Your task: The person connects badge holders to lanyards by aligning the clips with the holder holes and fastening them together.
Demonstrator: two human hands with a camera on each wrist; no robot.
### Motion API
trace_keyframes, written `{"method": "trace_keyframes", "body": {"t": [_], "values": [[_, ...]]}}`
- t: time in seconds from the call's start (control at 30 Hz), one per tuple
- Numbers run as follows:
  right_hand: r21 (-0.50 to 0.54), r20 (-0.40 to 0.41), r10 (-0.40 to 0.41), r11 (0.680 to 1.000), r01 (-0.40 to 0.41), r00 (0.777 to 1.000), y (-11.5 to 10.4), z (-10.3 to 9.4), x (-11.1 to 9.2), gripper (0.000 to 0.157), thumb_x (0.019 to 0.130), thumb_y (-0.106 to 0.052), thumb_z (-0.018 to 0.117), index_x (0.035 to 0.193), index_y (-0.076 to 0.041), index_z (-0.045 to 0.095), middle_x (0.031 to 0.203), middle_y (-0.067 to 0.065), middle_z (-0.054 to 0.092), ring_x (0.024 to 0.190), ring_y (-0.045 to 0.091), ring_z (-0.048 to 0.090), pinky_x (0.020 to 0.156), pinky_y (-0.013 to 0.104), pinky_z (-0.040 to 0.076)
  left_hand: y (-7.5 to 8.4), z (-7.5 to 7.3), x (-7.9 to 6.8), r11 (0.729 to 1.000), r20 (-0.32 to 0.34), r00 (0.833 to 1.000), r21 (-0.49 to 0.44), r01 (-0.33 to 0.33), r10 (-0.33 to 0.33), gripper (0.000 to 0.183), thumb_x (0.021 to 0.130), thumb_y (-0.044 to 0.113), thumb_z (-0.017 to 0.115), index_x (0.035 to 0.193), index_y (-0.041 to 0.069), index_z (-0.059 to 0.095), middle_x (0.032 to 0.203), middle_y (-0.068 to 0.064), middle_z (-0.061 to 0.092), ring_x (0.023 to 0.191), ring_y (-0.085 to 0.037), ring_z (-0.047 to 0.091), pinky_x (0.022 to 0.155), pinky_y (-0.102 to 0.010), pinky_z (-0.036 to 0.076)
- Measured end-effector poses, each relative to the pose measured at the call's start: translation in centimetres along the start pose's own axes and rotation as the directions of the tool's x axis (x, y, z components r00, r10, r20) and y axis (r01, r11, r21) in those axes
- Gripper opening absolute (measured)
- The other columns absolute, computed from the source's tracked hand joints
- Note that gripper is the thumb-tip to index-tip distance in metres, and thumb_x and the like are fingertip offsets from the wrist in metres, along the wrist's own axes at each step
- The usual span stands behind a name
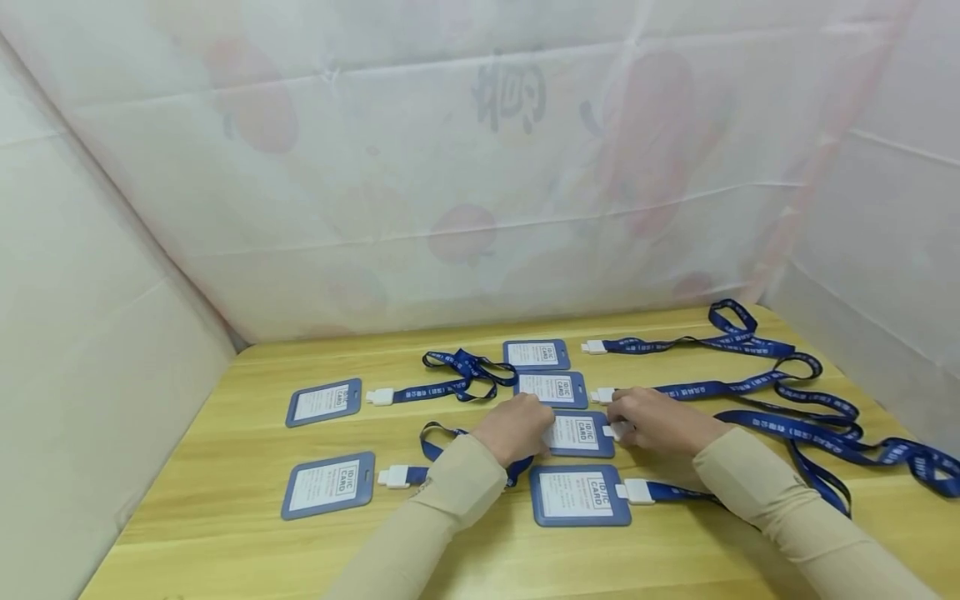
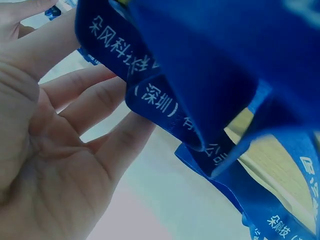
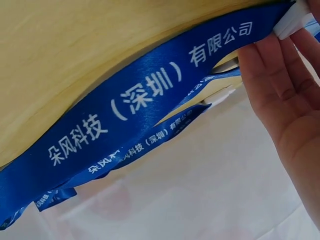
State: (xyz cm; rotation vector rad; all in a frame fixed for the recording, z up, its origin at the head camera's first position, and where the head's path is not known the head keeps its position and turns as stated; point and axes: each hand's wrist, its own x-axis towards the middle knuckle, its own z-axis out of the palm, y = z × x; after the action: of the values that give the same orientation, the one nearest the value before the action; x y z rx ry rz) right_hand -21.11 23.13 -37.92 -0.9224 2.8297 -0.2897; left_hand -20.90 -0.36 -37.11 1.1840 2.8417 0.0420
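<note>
In the head view, several blue-framed card holders lie on the table with blue lanyards. My left hand (image 1: 513, 429) holds the left edge of one card holder (image 1: 577, 433) in the right-hand column; its fingertips are hidden behind blue ribbon (image 2: 165, 100) in the left wrist view. At that holder's right edge, my right hand (image 1: 656, 419) pinches the white clip (image 3: 292, 21) of a lanyard (image 3: 135, 95). The clip meets the holder's slotted end. From there the ribbon runs off to the right across the table.
Two card holders (image 1: 324, 402) sit at the left, each beside a lanyard clip (image 1: 380, 397). Other holders (image 1: 536, 354) lie behind and in front of my hands. A nearer holder (image 1: 581, 496) meets its white clip (image 1: 637, 492). White sheeting (image 1: 465, 167) encloses the wooden table (image 1: 217, 467).
</note>
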Motion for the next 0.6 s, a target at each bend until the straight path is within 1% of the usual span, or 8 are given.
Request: {"method": "trace_keyframes", "body": {"t": [0.23,0.4,0.5,0.6], "values": [[0.001,0.025,0.012,1.0,-0.012,1.0,-0.3,-0.2,0.1,0.016,0.086,-0.004,0.079,0.1,-0.01,0.076,0.094,-0.001,0.066,0.08,0.013,0.056,0.079,0.038,0.058,0.0,-0.1,-0.1,1.0,-0.002,1.0,-0.018,0.026,-0.026,0.033,0.08,0.026,0.088,0.107,0.01,0.078,0.097,-0.003,0.075,0.087,-0.014,0.071,0.076,-0.02,0.056],[0.016,0.048,0.026,1.0,-0.027,0.999,-0.4,-0.4,0.2,0.016,0.086,-0.005,0.08,0.1,-0.009,0.077,0.093,-0.002,0.065,0.08,0.012,0.057,0.079,0.037,0.058,-0.2,-0.4,-0.1,0.999,0.004,1.0,-0.036,0.02,-0.02,0.035,0.08,0.029,0.088,0.109,0.01,0.077,0.097,-0.003,0.075,0.084,-0.013,0.07,0.074,-0.02,0.056],[0.04,0.065,0.048,0.998,-0.05,0.997,-0.4,-0.6,0.3,0.016,0.086,-0.008,0.081,0.101,-0.008,0.077,0.093,-0.002,0.066,0.08,0.011,0.058,0.079,0.036,0.058,-0.4,-0.8,0.0,1.0,-0.014,1.0,-0.026,0.011,-0.011,0.033,0.084,0.03,0.085,0.109,0.01,0.077,0.094,-0.002,0.075,0.08,-0.012,0.069,0.071,-0.02,0.055],[0.052,0.054,0.036,0.998,-0.039,0.998,-0.2,-0.9,0.5,0.015,0.086,-0.012,0.081,0.099,-0.007,0.077,0.088,-0.004,0.064,0.076,0.01,0.055,0.072,0.031,0.055,-0.6,-1.3,0.3,1.0,-0.057,0.998,0.013,0.008,-0.008,0.029,0.088,0.031,0.081,0.108,0.011,0.077,0.092,-0.001,0.075,0.076,-0.011,0.066,0.066,-0.021,0.054]]}}
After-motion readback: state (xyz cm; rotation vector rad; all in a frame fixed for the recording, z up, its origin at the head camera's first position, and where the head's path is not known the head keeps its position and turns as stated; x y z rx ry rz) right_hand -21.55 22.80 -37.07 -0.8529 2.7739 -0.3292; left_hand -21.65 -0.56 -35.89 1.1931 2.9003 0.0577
